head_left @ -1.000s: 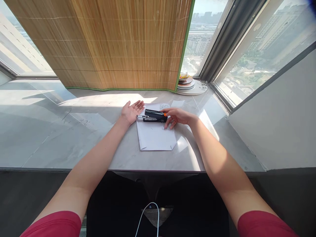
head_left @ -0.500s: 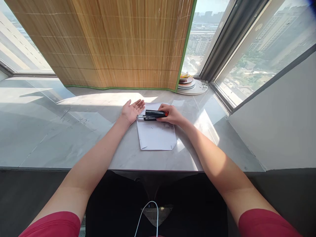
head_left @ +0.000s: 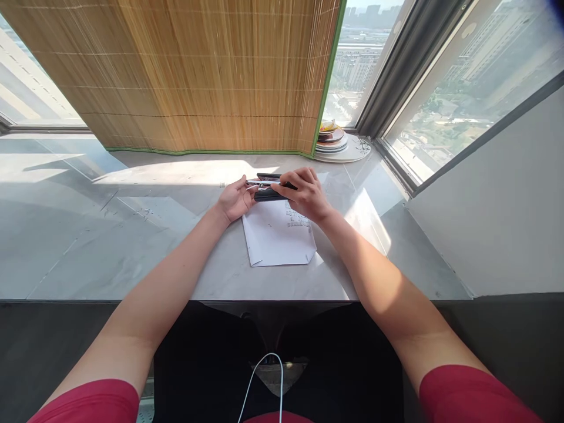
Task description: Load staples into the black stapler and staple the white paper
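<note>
Nearby: paper (head_left: 277,235), stacked plates (head_left: 333,141), bamboo blind (head_left: 211,76).

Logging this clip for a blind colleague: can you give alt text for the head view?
Both hands hold a black stapler just above a white sheet of paper on a grey stone sill, left hand at its metal end, right hand over its body. A bamboo blind hangs behind; stacked plates sit far right.

Glossy marble sill (head_left: 132,247), woven bamboo blind (head_left: 198,76)
</note>
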`<state>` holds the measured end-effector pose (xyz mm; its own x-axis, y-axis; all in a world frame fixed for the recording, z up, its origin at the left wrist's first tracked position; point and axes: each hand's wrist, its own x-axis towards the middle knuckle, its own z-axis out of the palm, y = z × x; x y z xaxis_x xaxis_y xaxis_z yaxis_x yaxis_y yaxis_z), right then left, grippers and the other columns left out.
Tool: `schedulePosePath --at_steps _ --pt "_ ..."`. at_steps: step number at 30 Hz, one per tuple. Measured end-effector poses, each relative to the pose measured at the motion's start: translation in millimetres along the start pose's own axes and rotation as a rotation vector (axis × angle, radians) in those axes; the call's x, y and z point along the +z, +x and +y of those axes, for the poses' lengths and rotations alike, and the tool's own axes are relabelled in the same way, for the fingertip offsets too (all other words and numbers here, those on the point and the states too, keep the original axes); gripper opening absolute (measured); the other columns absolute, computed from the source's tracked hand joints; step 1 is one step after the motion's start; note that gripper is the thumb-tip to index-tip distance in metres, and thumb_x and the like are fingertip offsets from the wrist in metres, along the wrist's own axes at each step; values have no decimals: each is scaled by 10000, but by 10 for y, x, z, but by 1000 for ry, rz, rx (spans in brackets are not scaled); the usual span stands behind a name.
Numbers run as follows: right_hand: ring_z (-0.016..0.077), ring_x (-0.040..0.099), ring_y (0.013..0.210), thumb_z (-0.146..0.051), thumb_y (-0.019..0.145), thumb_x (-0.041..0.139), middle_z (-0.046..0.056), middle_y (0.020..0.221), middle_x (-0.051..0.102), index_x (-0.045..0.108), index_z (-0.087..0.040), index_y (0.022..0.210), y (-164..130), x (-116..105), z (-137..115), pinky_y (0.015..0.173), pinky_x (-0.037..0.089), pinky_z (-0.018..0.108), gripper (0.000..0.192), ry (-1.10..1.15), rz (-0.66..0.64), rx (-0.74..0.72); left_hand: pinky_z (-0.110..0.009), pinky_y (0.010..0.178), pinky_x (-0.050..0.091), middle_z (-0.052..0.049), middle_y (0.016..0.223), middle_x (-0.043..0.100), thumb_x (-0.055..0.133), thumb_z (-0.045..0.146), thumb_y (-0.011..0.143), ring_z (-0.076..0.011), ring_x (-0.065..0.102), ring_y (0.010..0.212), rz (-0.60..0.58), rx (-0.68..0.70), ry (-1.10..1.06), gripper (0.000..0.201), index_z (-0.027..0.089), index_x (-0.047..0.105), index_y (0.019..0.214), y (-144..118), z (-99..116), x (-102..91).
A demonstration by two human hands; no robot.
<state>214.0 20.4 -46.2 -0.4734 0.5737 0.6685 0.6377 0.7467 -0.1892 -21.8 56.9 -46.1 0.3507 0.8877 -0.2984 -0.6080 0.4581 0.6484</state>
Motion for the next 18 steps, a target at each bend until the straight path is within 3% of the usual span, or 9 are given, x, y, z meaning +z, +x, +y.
schedulePosePath --at_steps 5,8,11,14,18 --pt "331 520 1157 -377 986 633 83 1142 628 657 -364 1231 18 -2 -42 1010 460 541 247 -9 -34 20 -297 794 621 -96 920 762 404 277 1108 -172 754 777 17 -10 0 332 110 641 1272 29 7 -27" --pt "337 518 1155 -331 958 658 84 1116 614 674 -346 1202 26 27 -19 1002 456 553 245 11 86 126 -255 723 608 -85 853 733 397 285 1111 -149 734 726 57 -3 -17 314 115 638 1218 35 23 -47" --pt "302 542 1064 -329 914 693 77 1059 594 700 -294 1130 27 39 31 915 486 486 219 73 181 297 -195 503 512 7 655 600 438 310 1104 -92 568 474 63 42 -35 242 167 632 1088 4 70 -55" --pt "226 547 879 -401 858 736 46 942 575 718 -232 993 13 23 82 762 470 371 216 203 109 417 -186 362 376 53 589 480 494 343 1086 -74 420 383 -14 83 -17 196 212 616 1006 -86 124 -20" --pt "168 502 751 -482 784 787 14 822 557 713 -193 838 -12 24 109 662 379 303 303 345 -69 478 -197 334 350 12 660 512 475 408 1075 -87 471 444 -68 91 -2 252 213 635 1071 -230 154 63"
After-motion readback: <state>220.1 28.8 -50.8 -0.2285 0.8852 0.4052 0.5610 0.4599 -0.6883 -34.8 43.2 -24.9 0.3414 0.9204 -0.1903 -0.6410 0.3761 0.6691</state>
